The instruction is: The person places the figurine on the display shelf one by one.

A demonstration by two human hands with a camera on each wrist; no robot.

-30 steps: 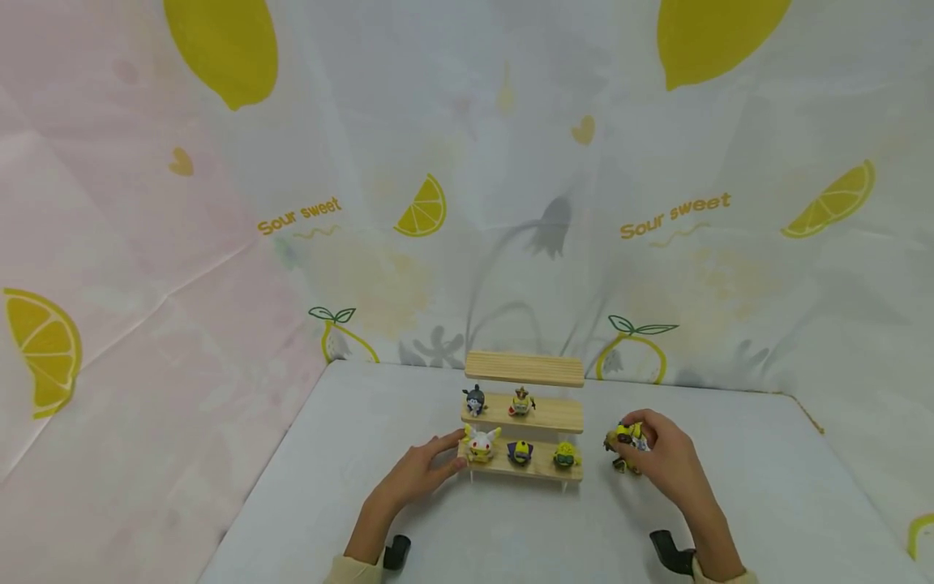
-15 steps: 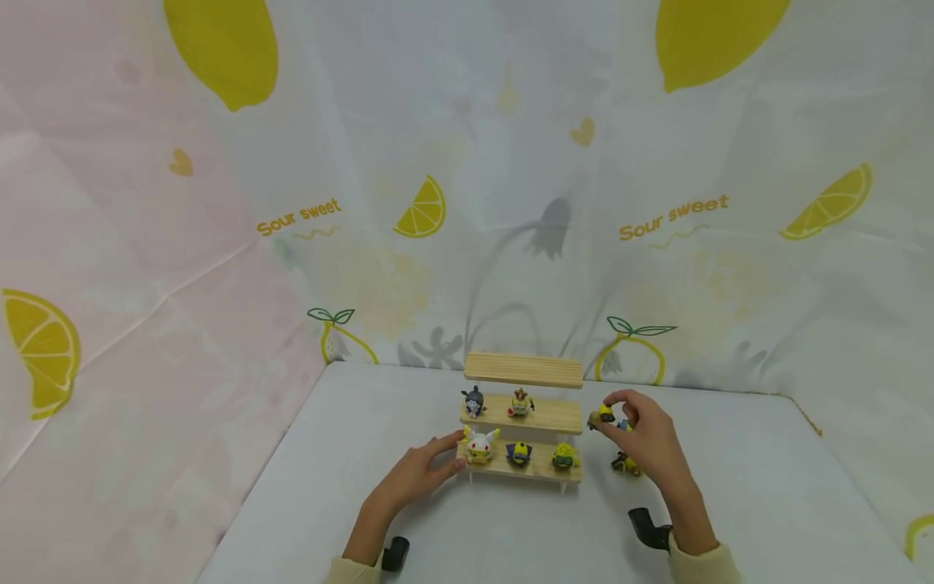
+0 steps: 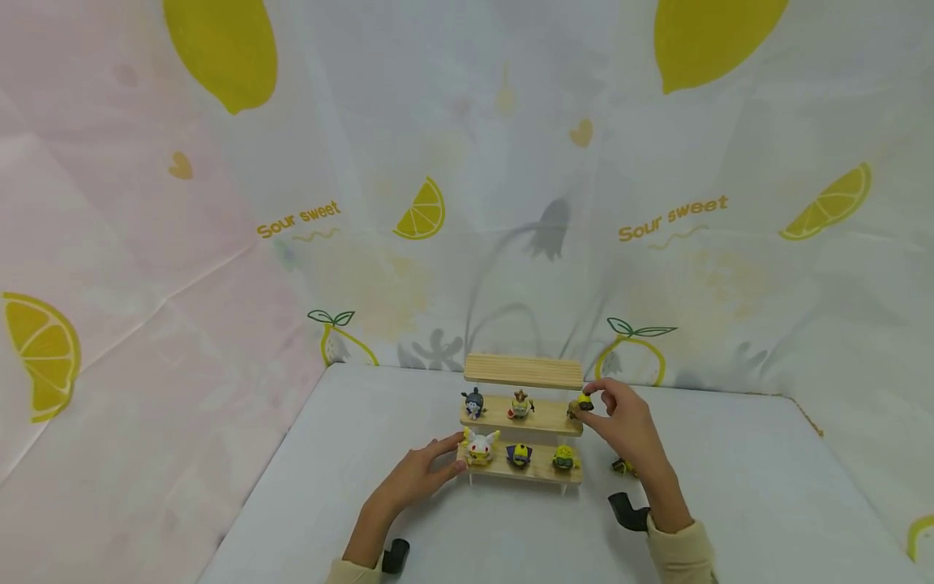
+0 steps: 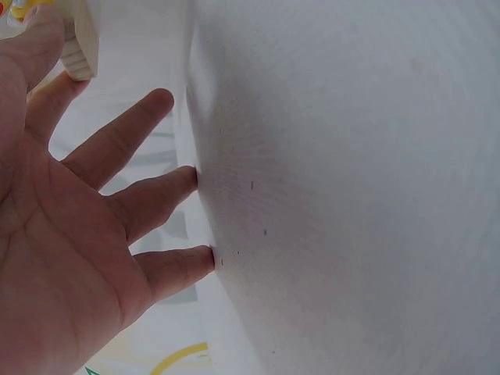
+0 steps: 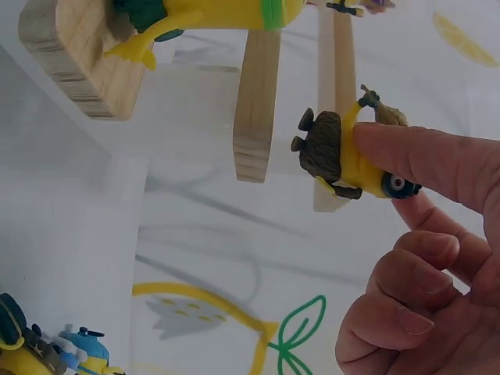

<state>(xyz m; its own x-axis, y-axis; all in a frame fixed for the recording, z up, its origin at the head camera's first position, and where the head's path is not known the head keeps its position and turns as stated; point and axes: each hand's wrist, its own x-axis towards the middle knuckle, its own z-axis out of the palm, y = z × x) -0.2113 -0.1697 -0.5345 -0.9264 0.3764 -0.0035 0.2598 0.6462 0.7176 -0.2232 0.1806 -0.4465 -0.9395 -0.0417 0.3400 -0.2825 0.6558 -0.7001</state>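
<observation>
Yellow toy figure [image 5: 345, 152] shifted toward nine o'clock since earlier, pinched in the right hand [image 3: 633, 423], near the middle shelf's [image 3: 550, 414] three-o'clock end, left hand [image 3: 414, 477] spread, touching the rack [image 3: 523, 371] at eight o'clock.

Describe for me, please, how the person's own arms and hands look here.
The left hand and right hand wear no gloves. The left sleeve and right sleeve are plain cream. A black, bent, tube-like left wrist piece and a similar right wrist piece jut inward beside the cuffs.
</observation>
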